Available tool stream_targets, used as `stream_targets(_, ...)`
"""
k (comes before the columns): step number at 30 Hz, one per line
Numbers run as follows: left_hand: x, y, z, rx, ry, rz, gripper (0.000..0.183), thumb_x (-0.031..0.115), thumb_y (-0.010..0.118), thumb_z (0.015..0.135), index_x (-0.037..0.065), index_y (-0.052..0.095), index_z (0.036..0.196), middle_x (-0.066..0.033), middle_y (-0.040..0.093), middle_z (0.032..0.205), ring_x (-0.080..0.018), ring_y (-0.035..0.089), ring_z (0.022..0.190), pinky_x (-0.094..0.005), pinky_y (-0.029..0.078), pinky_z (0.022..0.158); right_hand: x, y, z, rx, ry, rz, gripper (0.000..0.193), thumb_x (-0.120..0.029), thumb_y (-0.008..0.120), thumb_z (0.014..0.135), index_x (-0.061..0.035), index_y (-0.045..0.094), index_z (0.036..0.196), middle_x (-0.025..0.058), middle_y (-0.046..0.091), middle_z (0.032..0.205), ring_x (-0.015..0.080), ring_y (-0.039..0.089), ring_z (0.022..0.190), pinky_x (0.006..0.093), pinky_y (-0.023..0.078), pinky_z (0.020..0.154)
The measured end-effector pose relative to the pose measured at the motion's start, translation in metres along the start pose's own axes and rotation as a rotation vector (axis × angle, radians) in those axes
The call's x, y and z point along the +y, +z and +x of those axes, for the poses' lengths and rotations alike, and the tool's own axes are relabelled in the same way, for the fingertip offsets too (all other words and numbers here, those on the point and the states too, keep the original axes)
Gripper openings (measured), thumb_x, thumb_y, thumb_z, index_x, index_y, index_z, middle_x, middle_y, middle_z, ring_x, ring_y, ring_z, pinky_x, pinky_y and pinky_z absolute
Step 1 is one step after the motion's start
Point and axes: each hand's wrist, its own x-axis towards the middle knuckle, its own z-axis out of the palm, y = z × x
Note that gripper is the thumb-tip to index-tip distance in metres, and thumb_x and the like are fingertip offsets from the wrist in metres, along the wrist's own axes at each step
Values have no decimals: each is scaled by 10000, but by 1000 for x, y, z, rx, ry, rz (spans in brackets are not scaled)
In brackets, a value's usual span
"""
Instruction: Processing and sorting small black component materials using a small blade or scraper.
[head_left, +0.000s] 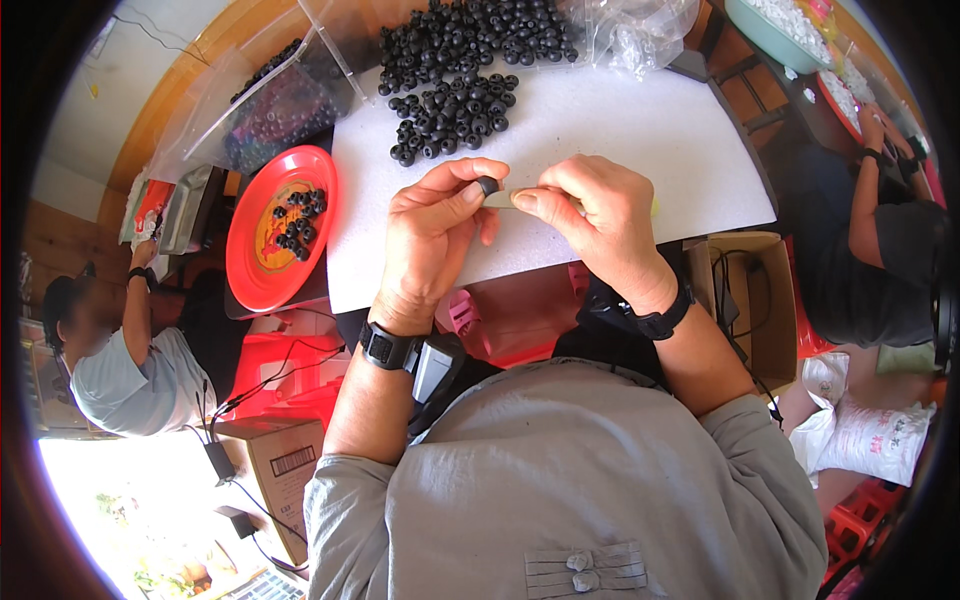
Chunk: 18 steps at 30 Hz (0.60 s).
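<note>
Over the near part of a white board (640, 120), both my hands are raised close together. My left hand (425, 225) pinches a small round black bead (488, 185) between thumb and forefinger. Between thumb and bent forefinger, my right hand (605, 205) grips a thin, flat greyish strip (499, 200); its left end meets the bead or the left fingertips, and I cannot tell which. Just beyond my hands lies a loose pile of black beads (450, 115) with holes, joining a larger heap (470, 35) at the back.
A red oval tray (240, 245) with several black beads stands left of the board. Behind it is a clear bin (285, 115) of dark beads. Clear plastic bags (640, 30) lie at the back right. An open cardboard box (775, 300) stands right. Other people (150, 350) sit at both sides.
</note>
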Motion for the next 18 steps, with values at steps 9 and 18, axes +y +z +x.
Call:
stream_targets(9,1,-3,3,-45,3,10,293,14,598,1043,-82,679,1308,-139,709,1063,-185,647,875,-312,541,730,0,1,4,132,14,-38,225,-210,842,873,-89,667,801,65,616,681,267,598,602,393,454,550)
stream_targets(18,-3,-4,5,-68,-16,2,281,18,604,1035,-81,691,1283,-137,699,1043,-202,644,845,-318,530,701,4,4,3,108,-24,-158,182,-192,802,903,-98,661,835,59,622,710,276,614,638,415,463,571)
